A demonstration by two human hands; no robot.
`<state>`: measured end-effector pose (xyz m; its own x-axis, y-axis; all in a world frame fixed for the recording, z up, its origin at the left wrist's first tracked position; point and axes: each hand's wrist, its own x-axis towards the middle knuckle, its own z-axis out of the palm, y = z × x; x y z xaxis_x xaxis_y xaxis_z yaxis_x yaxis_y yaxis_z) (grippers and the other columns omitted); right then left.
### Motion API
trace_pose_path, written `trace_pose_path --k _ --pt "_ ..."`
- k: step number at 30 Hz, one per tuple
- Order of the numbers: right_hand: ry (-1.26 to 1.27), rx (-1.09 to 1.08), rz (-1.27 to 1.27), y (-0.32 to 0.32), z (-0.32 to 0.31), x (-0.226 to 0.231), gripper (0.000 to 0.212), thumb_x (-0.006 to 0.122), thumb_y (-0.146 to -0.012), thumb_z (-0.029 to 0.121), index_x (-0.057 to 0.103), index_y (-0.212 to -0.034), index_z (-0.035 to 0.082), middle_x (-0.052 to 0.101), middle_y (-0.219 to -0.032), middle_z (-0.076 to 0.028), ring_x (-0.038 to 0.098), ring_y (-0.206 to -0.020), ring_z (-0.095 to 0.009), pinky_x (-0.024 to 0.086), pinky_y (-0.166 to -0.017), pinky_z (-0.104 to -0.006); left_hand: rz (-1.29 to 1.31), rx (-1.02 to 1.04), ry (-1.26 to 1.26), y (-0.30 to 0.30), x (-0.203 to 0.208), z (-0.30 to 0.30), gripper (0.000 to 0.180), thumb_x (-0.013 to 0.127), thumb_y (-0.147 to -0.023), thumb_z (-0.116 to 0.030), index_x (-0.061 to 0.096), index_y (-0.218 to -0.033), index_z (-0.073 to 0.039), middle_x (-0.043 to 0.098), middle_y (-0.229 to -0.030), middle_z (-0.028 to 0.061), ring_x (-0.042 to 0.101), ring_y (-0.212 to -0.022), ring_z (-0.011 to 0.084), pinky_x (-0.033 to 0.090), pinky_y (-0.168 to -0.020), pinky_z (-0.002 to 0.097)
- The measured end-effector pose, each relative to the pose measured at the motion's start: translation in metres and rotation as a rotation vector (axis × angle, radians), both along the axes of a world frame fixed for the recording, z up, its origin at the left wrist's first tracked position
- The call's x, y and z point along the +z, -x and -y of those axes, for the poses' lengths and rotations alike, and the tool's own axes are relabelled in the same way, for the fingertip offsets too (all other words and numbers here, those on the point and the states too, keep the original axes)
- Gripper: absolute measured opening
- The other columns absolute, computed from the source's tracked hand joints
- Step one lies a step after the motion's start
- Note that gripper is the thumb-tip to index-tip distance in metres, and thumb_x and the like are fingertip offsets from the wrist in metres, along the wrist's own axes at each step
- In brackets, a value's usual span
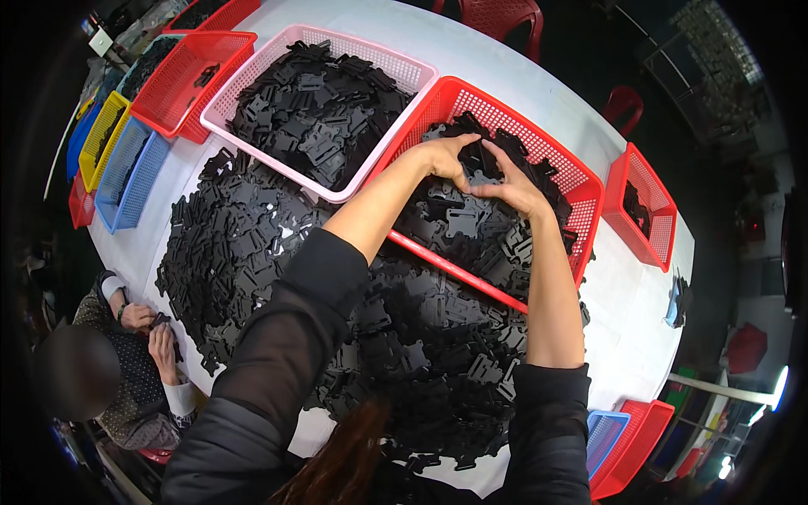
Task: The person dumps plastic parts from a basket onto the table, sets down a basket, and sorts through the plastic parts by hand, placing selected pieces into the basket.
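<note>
Reaching into red basket (581, 181), both hands w/ fingers clamped on black parts (471, 219): left hand (442, 156), right hand (513, 189). Basket approx half full. Big pile (252, 244) left on bench (623, 311).

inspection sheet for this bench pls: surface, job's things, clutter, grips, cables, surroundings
Surface: white table, mostly covered.
Job's things: red basket holding flat black plastic parts; both hands are in it, on the parts.
Clutter: large loose heap of black parts on the table; pink basket full of the same parts; more red, blue and yellow baskets along the left edge; small red basket at right.
Grips: left hand and right hand close together on a part, fingers curled; exact grip cannot be told.
Cables: nothing seen.
Surroundings: another person's hands at the lower left edge; red chair beyond the table; dark room.
</note>
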<state>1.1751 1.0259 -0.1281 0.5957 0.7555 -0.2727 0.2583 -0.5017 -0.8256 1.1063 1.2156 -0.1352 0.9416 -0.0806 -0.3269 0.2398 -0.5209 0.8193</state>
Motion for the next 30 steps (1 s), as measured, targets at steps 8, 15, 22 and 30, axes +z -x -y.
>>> trace_pose_path --k 8,15,22,30 --pt "-0.015 0.025 0.093 0.003 -0.009 -0.006 0.114 0.088 -0.054 0.024 0.026 -0.148 0.013 0.035 -0.146 -0.02 0.032 -0.137 -0.031 0.027 -0.112 -0.0379 -0.015 0.195 0.362 0.005 -0.002 0.009 0.1 0.076 -0.058 0.009 0.032 -0.146 -0.01 0.051 -0.13 0.0204 0.05 -0.12 0.0263 0.043 -0.099 0.0329" --pt "-0.019 -0.017 0.161 0.008 -0.017 0.021 0.1 0.083 -0.06 0.012 0.033 -0.146 0.02 0.042 -0.138 -0.021 0.038 -0.132 -0.033 0.029 -0.111 -0.0389 0.175 0.315 0.341 0.004 0.006 0.014 0.095 0.073 -0.061 0.012 0.033 -0.145 -0.008 0.053 -0.128 0.0193 0.053 -0.115 0.027 0.047 -0.092 0.0311" --pt "-0.2 -0.012 0.27 0.002 -0.023 0.031 0.091 0.081 -0.06 0.002 0.042 -0.14 0.017 0.047 -0.13 -0.02 0.045 -0.123 -0.033 0.036 -0.106 -0.0381 0.329 0.386 0.372 -0.002 0.017 0.016 0.086 0.069 -0.063 0.013 0.039 -0.141 -0.008 0.059 -0.118 0.0165 0.059 -0.108 0.0248 0.049 -0.089 0.0316" --pt "-0.185 0.017 0.375 0.009 -0.064 0.082 0.087 0.082 -0.059 0.002 0.047 -0.137 0.022 0.05 -0.121 -0.02 0.05 -0.118 -0.034 0.041 -0.102 -0.0386 0.483 0.5 0.375 0.015 0.058 -0.014 0.08 0.068 -0.065 0.014 0.044 -0.138 -0.01 0.062 -0.114 0.0163 0.061 -0.102 0.0232 0.05 -0.088 0.0303"
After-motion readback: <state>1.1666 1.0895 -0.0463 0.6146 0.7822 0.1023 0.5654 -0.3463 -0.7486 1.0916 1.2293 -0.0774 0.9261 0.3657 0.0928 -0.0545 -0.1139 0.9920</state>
